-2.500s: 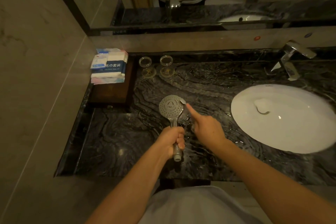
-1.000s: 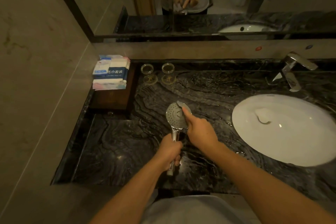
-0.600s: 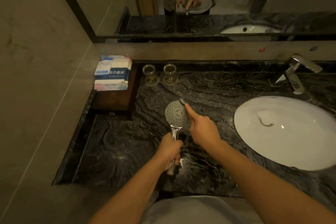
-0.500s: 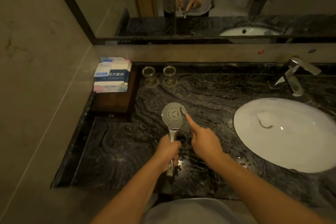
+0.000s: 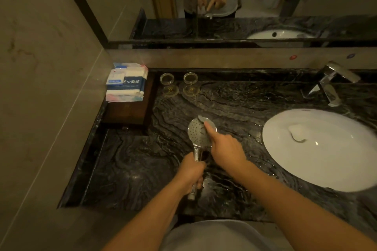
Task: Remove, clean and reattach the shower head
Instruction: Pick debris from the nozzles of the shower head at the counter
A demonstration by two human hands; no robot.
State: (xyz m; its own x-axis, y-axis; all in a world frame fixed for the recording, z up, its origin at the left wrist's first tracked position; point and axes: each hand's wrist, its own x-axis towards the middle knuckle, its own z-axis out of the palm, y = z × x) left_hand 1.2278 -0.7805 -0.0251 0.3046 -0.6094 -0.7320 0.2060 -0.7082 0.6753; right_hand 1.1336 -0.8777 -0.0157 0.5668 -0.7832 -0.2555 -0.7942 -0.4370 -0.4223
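At the far left, on a dark wooden tray [image 5: 124, 113] in the bench's back corner, I see a stack of packaged towel sets [image 5: 126, 84]. Just right of it stand two small glass cups [image 5: 178, 78] with two round coasters [image 5: 180, 90] in front. Over the middle of the black veined marble bench [image 5: 132, 165] I hold the chrome shower head [image 5: 197, 135] upright, its round face turned up toward me, dotted with rings of small nozzle holes. My left hand [image 5: 192, 173] wraps its grip around the shiny handle, whose lower end pokes out below my fist. My right hand [image 5: 225, 149] has its index finger stretched out, pressing a small grey wad, cloth or tissue I cannot tell, against the face's upper right edge; the other fingers curl in. Further right sits the white oval basin [image 5: 318, 167], and behind it the chrome faucet [image 5: 331, 79].
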